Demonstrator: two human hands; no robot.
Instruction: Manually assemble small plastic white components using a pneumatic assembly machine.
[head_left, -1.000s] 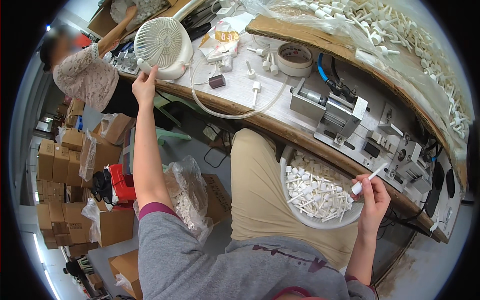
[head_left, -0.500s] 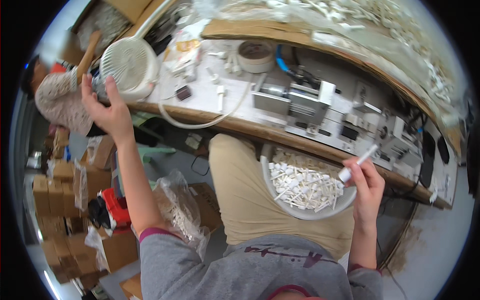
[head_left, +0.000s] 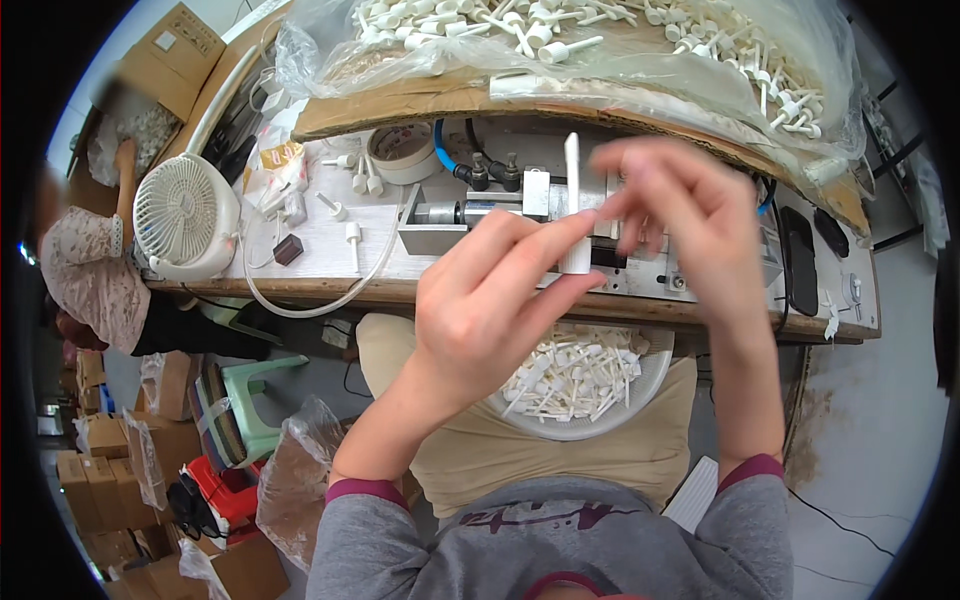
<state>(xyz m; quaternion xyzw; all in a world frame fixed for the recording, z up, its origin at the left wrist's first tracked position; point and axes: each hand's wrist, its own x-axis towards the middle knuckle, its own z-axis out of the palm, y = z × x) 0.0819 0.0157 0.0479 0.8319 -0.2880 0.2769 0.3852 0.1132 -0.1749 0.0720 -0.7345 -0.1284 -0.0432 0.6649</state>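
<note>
My left hand (head_left: 480, 300) is shut in a pinch on a white cap with a stick (head_left: 575, 262). The stick points upward and the wide cap end sits between the thumb and fingers. Beside it, my right hand (head_left: 695, 215) is blurred, its bent fingers apart and nothing visible in them. Its fingertips come close to the stick; whether they touch it cannot be told. Below my hands, a white plastic basket (head_left: 655, 385) on my lap holds many similar white pieces (head_left: 575, 375). A metal clamping fixture (head_left: 430, 235) on the bench is partly hidden behind my hands.
A cardboard-edged shelf (head_left: 410, 100) with a heap of white capped sticks (head_left: 560, 48) overhangs the bench. A white fan (head_left: 185, 215), tape roll (head_left: 402, 150), loose hose (head_left: 320, 310) and black phone (head_left: 798, 260) lie around. Another person (head_left: 90, 260) sits at the left.
My left hand has come from the far left to the middle and now holds the white capped stick. My right hand, which held such a piece, has moved up and left beside it. The view has shifted.
</note>
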